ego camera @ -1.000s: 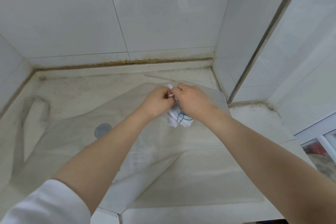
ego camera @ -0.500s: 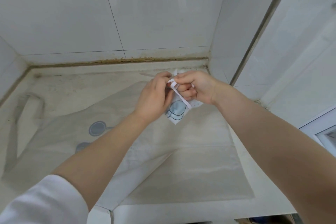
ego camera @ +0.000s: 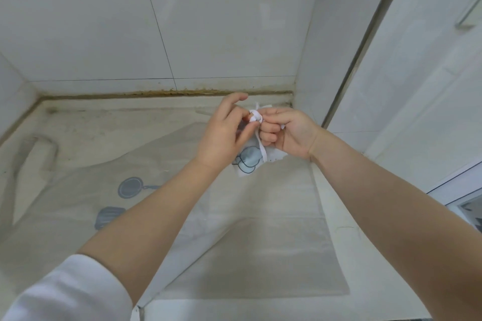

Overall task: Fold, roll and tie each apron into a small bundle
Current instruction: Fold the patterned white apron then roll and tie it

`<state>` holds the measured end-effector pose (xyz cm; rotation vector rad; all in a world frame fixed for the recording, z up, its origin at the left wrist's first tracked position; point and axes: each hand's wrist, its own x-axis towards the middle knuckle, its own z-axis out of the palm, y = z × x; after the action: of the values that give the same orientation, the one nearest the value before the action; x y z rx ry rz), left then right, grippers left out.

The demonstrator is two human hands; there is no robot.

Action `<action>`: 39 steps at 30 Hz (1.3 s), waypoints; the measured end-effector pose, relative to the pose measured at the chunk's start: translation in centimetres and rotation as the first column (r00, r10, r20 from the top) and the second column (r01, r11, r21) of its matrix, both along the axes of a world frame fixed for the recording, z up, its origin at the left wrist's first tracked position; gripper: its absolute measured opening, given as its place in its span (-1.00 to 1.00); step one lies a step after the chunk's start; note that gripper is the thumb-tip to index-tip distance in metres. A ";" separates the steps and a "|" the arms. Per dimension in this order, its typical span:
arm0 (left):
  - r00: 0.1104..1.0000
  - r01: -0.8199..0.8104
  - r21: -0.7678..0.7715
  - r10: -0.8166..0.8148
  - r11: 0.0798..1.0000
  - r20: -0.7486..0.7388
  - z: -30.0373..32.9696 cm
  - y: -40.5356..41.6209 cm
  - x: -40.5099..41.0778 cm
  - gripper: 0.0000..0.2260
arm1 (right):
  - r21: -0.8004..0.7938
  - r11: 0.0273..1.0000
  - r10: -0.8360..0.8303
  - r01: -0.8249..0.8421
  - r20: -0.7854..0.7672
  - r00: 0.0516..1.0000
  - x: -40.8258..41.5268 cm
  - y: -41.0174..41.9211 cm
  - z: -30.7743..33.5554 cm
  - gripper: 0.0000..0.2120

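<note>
- We find both hands raised above the counter (ego camera: 78,138), working on a small rolled apron bundle (ego camera: 247,161) held in the air between them.
- The left hand (ego camera: 224,135) pinches the white tie strap (ego camera: 254,116) between thumb and curled fingers; its index finger is stretched out towards the back wall.
- The right hand (ego camera: 289,133) has its fingers curled inward round the top of the bundle and the strap, with its index finger meeting the left hand at the strap's knot.
- The strap runs down from the knot across the front of the bundle, which hangs below the fingers and shows a blue-grey printed motif.
- A second apron (ego camera: 260,242), translucent and pale, lies spread flat on the counter beneath the hands; a blue-grey pan print (ego camera: 129,187) and another print beside it show on its left part.
- That apron's near corner reaches the front edge of the counter; its neck loop (ego camera: 39,143) lies to the far left.
- The counter meets a tiled wall (ego camera: 91,34) with a brownish stained joint along its base.
- A white sleeve (ego camera: 70,292) covers the left upper arm; the right forearm is bare.
</note>
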<state>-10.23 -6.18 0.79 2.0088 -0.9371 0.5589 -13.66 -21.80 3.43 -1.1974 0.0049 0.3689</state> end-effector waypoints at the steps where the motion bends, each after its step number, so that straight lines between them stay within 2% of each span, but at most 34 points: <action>1: 0.998 -0.029 0.053 0.026 0.998 0.058 -0.1 -0.1 0.2 -0.71 | -0.041 0.999 -0.007 0.008 0.029 1.000 0.0 0.0 0.0 -0.71; 3: 0.990 -0.096 0.149 0.078 0.984 0.120 -0.4 -0.2 0.0 -0.69 | -0.215 0.977 0.031 -0.005 0.116 0.993 -0.1 -0.2 0.1 -0.75; 5: 0.989 -0.119 0.221 0.096 0.968 0.115 -0.7 0.2 -0.1 -0.65 | -0.357 0.934 0.071 -0.008 0.163 0.984 -0.2 -0.4 0.3 -0.78; 8: 0.985 -0.155 0.355 0.171 0.922 -0.014 -0.4 1.0 0.0 -0.63 | -0.422 0.903 0.013 0.083 0.218 0.976 -0.5 -0.8 0.2 -0.77; 9: 0.956 -0.209 0.439 0.278 0.874 -0.098 -0.1 1.2 0.2 -0.67 | -0.439 0.893 0.005 0.102 0.236 0.972 -0.6 -0.9 0.0 -0.75; 11: 0.832 -0.278 0.608 0.503 0.744 -0.235 0.3 1.5 0.7 -0.75 | -0.486 0.868 0.028 0.105 0.259 0.965 -0.9 -1.0 -0.5 -0.72; 13: 0.769 -0.265 0.677 0.574 0.687 -0.282 0.1 1.4 1.6 -0.74 | -0.521 0.848 0.051 0.097 0.262 0.964 -0.9 -0.7 -0.9 -0.71; 15: 0.727 -0.226 0.715 0.603 0.662 -0.328 0.1 1.2 2.1 -0.76 | -0.550 0.830 0.065 0.091 0.257 0.964 -0.8 -0.2 -1.2 -0.69; 17: 0.676 -0.223 0.699 0.625 0.679 -0.391 0.3 1.0 2.6 -0.79 | -0.567 0.819 0.078 0.089 0.264 0.962 -0.7 0.1 -1.4 -0.66; 21: 0.713 -0.276 0.646 0.602 0.711 -0.358 0.7 1.3 2.6 -0.79 | -0.561 0.824 0.098 0.075 0.271 0.958 -0.7 0.1 -1.1 -0.65; 23: 0.737 -0.323 0.578 0.582 0.750 -0.344 0.6 1.5 2.5 -0.83 | -0.561 0.825 0.096 0.072 0.264 0.960 -0.5 0.0 -1.0 -0.67; 26: 0.785 -0.372 0.280 0.461 0.885 -0.415 0.5 1.3 2.4 -0.78 | -0.579 0.808 0.037 0.111 0.238 0.971 -0.4 -0.3 -1.3 -0.77; 29: 0.826 -0.315 -0.054 0.245 0.948 -0.508 1.0 0.7 1.9 -0.73 | -0.695 0.695 -0.031 0.184 0.226 0.974 -0.1 -0.8 -1.9 -0.81; 31: 0.780 -0.256 -0.252 0.046 0.933 -0.624 1.7 0.2 1.3 -0.73 | -0.719 0.661 -0.118 0.213 0.181 0.976 0.1 -0.7 -1.8 -0.77; 33: 0.722 -0.214 -0.374 -0.112 0.902 -0.682 2.3 -0.2 0.9 -0.77 | -0.569 0.776 -0.305 0.274 0.043 0.951 0.3 -0.2 -1.2 -0.76; 35: 0.635 -0.231 -0.473 -0.236 0.850 -0.735 2.4 -0.5 1.1 -0.84 | -0.235 0.881 -0.452 0.411 -0.161 0.877 0.5 0.3 -0.2 -0.76; 37: 0.545 -0.292 -0.563 -0.350 0.773 -0.762 2.1 -0.5 1.3 -0.84 | 0.106 0.831 -0.488 0.545 -0.329 0.808 0.6 0.6 0.6 -0.82; 39: 0.494 -0.323 -0.601 -0.411 0.731 -0.766 2.1 -0.4 1.3 -0.82 | 0.274 0.780 -0.469 0.563 -0.339 0.815 0.5 0.9 0.9 -0.85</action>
<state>-8.94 -6.58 2.88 1.2303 -0.0530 -0.2199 -13.12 -20.86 4.32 -0.7261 0.4704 0.0190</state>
